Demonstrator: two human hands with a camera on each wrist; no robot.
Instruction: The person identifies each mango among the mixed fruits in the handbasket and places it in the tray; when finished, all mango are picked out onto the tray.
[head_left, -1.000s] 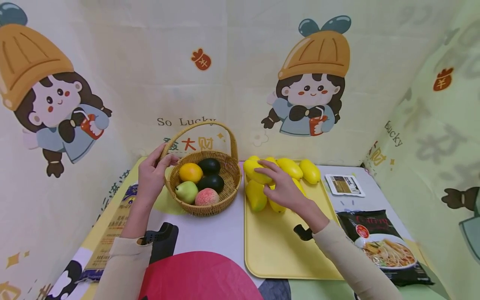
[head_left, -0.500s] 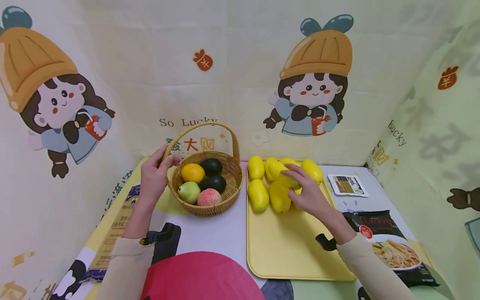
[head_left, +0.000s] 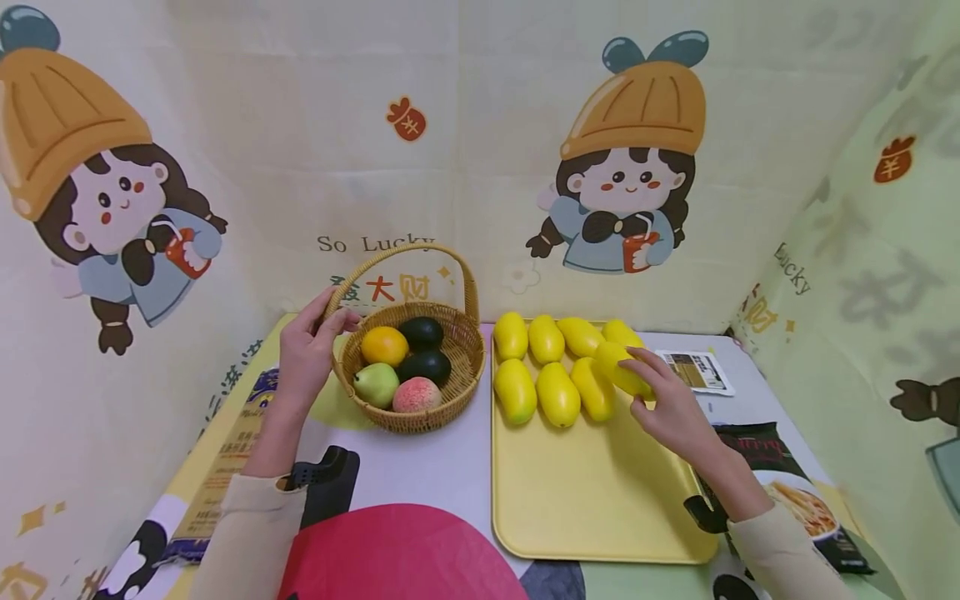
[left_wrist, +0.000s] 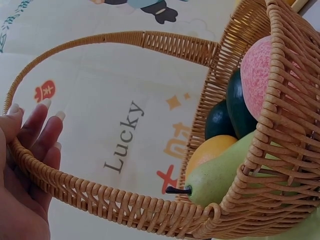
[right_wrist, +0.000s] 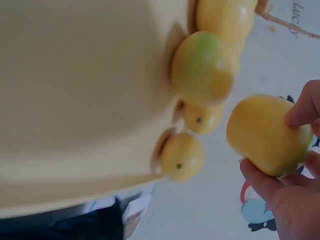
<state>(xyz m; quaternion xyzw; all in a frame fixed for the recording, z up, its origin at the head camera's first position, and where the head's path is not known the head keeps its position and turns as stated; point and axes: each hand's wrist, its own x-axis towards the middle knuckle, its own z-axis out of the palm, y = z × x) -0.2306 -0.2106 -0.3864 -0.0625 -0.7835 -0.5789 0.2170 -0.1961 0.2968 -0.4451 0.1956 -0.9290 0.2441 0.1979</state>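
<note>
My left hand [head_left: 306, 350] grips the handle [left_wrist: 100, 192] of a wicker basket [head_left: 412, 421], thumb on one side and fingers on the other. Inside the basket are an orange [head_left: 385, 345], a green pear [head_left: 377, 385], a pink peach [head_left: 417, 395] and two dark green avocado-like fruits [head_left: 423, 367]. With thumb and fingers, my right hand [head_left: 678, 412] holds a yellow mango [right_wrist: 265, 132], raised above the right end of the yellow tray [head_left: 592, 492]. Several more mangoes [head_left: 558, 395] lie in two rows at the tray's back.
Right of the tray lie a black noodle packet [head_left: 806, 500], partly behind my right forearm, and a small white-edged packet [head_left: 701, 372]. A long tan packet [head_left: 225, 467] is beside my left forearm. A printed cloth wall [head_left: 480, 167] stands behind everything.
My right hand has carried the mango rightward over the tray, from above the left mangoes to the right end of the rows. The left hand stays on the basket handle.
</note>
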